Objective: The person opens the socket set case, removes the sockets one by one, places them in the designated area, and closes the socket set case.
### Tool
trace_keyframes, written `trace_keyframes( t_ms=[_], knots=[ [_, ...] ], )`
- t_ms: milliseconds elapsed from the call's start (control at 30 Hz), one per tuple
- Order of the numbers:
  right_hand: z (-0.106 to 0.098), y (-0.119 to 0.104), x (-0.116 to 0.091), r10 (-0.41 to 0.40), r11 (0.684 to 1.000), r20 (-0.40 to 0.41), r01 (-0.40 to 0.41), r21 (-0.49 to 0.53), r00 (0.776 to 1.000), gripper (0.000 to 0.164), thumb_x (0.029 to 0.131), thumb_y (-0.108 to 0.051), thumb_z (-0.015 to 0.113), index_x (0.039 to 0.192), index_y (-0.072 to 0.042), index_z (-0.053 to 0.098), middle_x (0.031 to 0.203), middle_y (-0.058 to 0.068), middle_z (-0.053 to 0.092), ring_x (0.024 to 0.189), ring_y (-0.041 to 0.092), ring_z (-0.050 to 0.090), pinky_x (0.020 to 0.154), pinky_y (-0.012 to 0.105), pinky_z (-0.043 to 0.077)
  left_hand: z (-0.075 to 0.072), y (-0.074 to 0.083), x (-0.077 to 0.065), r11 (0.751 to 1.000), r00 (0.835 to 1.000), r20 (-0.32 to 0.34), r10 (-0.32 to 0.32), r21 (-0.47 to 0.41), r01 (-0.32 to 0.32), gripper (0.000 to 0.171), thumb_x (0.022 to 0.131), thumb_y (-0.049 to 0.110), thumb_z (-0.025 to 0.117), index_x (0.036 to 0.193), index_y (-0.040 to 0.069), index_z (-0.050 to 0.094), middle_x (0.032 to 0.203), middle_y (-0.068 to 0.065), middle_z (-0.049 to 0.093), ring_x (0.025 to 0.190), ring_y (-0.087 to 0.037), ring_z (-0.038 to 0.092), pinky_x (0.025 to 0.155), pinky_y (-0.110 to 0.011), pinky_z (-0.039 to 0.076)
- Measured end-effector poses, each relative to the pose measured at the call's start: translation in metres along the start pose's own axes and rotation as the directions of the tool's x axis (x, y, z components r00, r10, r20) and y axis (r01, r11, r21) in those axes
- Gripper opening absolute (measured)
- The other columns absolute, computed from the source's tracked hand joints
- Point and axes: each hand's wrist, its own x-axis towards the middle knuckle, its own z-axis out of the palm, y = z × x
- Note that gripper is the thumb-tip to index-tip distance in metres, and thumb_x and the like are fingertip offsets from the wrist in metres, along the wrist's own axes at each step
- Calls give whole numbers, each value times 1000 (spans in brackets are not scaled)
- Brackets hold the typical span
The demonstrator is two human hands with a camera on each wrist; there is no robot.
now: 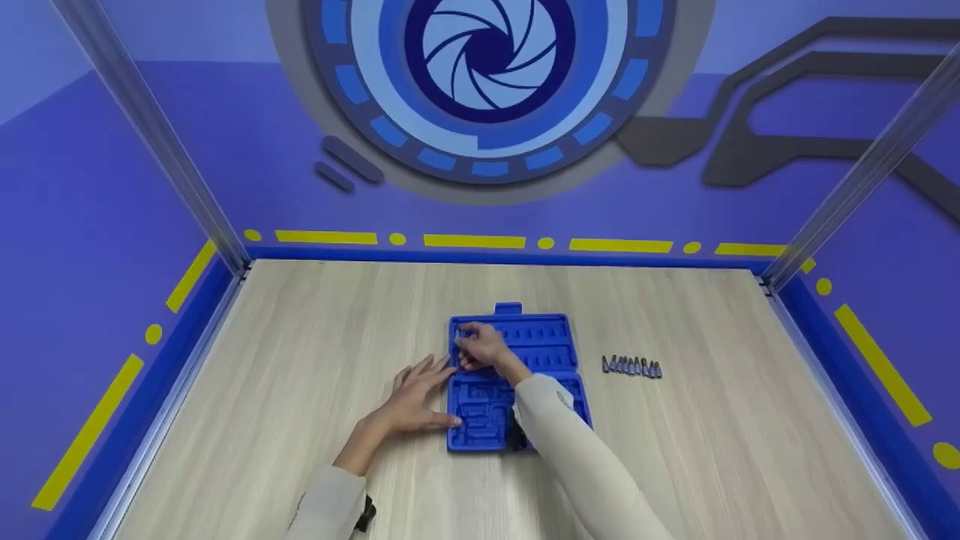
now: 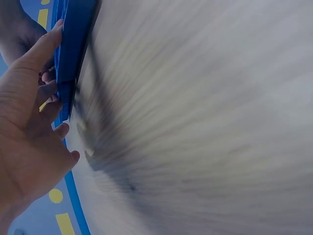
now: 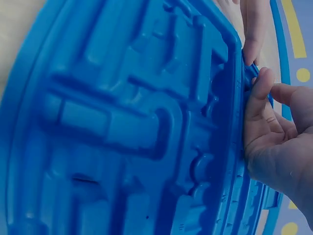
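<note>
A blue plastic case (image 1: 484, 420) lies unfolded on the table, with moulded recesses in its near half and rows of small slots in its lid (image 1: 536, 337). My right hand (image 1: 484, 347) is over the lid's left end, fingers curled and thumb against the index finger. A small light-grey bit shows at these fingertips in the head view, mostly hidden by them. Along the case's left side, my left hand (image 1: 416, 397) is spread, its thumb on the near half's edge and its fingertips by the hinge. The left wrist view shows these fingers against the case wall (image 2: 73, 44).
Several short metal driver bits (image 1: 631, 366) lie in a row on the table to the right of the case. The wooden table (image 1: 322, 322) is bounded by blue panels (image 1: 172, 202) at the back and sides, with metal posts at the far corners.
</note>
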Motion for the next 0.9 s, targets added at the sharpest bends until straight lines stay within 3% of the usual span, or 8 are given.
trace_keyframes(
  t_ms=[267, 533, 900],
  knots=[
    [1, -5, -3, 10, 988, 4, -9, -152, 1000, 52, 104, -15, 57, 153, -2, 44, 70, -1, 60, 50, 2, 54, 46, 14, 47, -3, 3, 0, 999, 1000, 20, -10, -31, 10, 97, 79, 41, 87, 154, 0, 41, 168, -22, 25, 155, -49, 15, 120, -75, 8],
    [-9, -4, 1, 70, 997, 99, -65, -49, 993, 57, 104, -21, 59, 156, -7, 40, 76, -1, 61, 54, 3, 49, 48, 15, 43, -2, 0, 1, 999, 1000, 18, -18, -46, 19, 97, 79, 42, 87, 155, 3, 41, 168, -21, 23, 156, -48, 14, 121, -74, 6],
    [-12, -2, 5, 80, 996, 124, -82, 18, 989, 42, 104, -22, 59, 145, -13, 51, 78, -1, 60, 56, 5, 48, 50, 16, 44, -1, -1, 2, 999, 1000, 13, -12, -47, 12, 97, 79, 42, 87, 154, 2, 42, 166, -24, 26, 155, -49, 16, 120, -75, 6]
  ],
)
